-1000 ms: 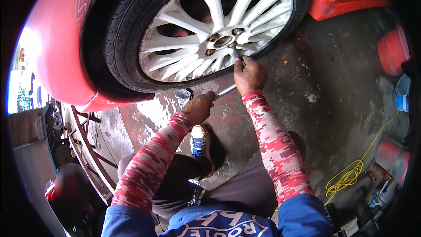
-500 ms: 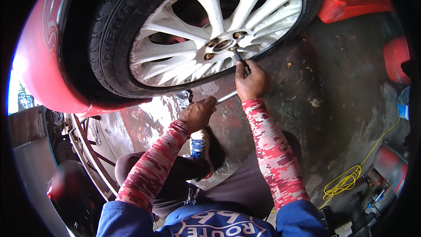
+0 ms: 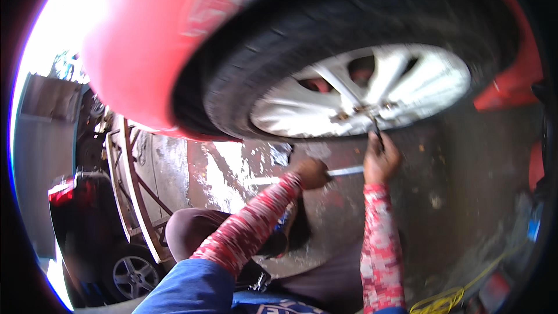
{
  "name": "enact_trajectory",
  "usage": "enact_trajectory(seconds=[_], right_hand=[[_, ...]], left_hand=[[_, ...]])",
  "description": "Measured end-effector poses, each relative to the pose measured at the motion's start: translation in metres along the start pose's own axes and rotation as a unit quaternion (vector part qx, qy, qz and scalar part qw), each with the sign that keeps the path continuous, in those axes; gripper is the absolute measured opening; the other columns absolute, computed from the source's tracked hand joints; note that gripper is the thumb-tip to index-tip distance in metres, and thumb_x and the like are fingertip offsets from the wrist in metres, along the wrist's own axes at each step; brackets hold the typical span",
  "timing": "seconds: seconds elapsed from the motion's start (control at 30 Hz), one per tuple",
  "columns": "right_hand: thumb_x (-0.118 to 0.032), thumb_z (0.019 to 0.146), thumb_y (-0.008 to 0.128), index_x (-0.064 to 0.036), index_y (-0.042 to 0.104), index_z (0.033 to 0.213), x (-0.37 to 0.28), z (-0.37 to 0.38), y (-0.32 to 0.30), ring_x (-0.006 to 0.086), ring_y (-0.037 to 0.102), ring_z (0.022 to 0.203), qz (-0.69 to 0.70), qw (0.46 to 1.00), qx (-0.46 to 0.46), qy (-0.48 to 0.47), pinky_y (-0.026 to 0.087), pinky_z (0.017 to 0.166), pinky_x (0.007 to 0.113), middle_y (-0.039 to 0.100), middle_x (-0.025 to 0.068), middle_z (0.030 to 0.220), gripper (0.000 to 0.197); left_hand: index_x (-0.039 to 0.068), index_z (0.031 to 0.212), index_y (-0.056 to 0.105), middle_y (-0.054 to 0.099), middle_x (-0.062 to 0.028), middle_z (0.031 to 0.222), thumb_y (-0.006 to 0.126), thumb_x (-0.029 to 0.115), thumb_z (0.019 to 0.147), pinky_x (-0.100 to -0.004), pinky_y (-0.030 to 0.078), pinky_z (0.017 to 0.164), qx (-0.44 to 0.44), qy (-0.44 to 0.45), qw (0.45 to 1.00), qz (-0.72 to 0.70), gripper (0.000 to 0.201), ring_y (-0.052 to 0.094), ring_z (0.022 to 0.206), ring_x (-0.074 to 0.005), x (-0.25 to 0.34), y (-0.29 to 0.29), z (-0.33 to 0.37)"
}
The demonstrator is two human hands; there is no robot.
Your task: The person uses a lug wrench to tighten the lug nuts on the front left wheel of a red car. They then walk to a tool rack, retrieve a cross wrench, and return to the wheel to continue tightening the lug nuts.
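Note:
A white multi-spoke wheel [image 3: 421,93] with a black tyre [image 3: 232,90] is mounted on the red car, its hub facing me. My right hand [image 3: 383,161] is closed around a dark socket tool [image 3: 375,127], whose far end meets the wheel's hub among the lug nuts. Lower and to the left, my left hand [image 3: 313,173] is wrapped round a long silver bar [image 3: 347,171]. One end of that bar sticks out left of my fist; the other reaches my right hand, where I cannot tell whether it joins the socket tool. Motion blurs the picture.
The red car body [image 3: 133,52] arches over the wheel. To the left stand a metal ramp frame [image 3: 135,186] and a dark car [image 3: 87,221]. A coiled yellow cable [image 3: 444,301] lies on the floor at the lower right.
The view has swung left, so the wheel now sits further right and lower. My left hand has come nearer to my right, and the bar shows on both sides of it.

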State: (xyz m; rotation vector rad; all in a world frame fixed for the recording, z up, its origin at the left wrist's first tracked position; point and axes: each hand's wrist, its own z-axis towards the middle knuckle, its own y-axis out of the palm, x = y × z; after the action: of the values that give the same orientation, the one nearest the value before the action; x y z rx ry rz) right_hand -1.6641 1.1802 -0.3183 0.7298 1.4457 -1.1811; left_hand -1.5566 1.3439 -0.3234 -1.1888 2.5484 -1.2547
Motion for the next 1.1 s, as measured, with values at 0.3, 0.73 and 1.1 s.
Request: enact_trajectory(seconds=[0.3, 0.73, 1.1], right_hand=[[-0.029, 0.089, 0.069, -0.0064, 0.072, 0.102, 0.003, -0.008, 0.001, 0.0352, 0.069, 0.074, -0.074, 0.997, 0.018, 0.007, 0.052, 0.066, 0.042, 0.07, 0.0185, 0.082, 0.026], [-0.035, 0.089, 0.065, -0.0053, 0.071, 0.095, -0.016, -0.013, -0.032, 0.0396, 0.065, 0.076, -0.089, 0.986, -0.09, 0.109, 0.048, 0.068, 0.044, 0.068, 0.0188, 0.082, 0.031], [-0.021, 0.089, 0.072, -0.0019, 0.074, 0.098, -0.017, 0.009, -0.028, 0.0068, 0.051, 0.07, 0.251, 0.895, -0.121, 0.348, 0.039, 0.058, 0.022, 0.07, -0.0002, 0.09, 0.022]], left_hand=[[0.013, 0.1, 0.072, 0.071, -0.0161, 0.101, 0.064, 0.042, 0.084, -0.0441, 0.053, 0.086, 0.069, -0.035, 0.996, -0.042, 0.034, 0.067, 0.097, -0.0345, 0.003, 0.0, -0.005], [0.0, 0.096, 0.071, 0.069, -0.0237, 0.09, 0.067, 0.047, 0.083, -0.0456, 0.053, 0.081, -0.055, -0.007, 0.998, -0.016, 0.049, 0.068, 0.086, -0.0384, 0.011, -0.029, -0.061], [0.008, 0.107, 0.063, 0.068, -0.0177, 0.082, 0.07, 0.026, 0.084, -0.0481, 0.052, 0.072, 0.065, 0.094, 0.986, 0.125, 0.03, 0.068, 0.082, -0.0381, 0.05, -0.144, -0.185]])
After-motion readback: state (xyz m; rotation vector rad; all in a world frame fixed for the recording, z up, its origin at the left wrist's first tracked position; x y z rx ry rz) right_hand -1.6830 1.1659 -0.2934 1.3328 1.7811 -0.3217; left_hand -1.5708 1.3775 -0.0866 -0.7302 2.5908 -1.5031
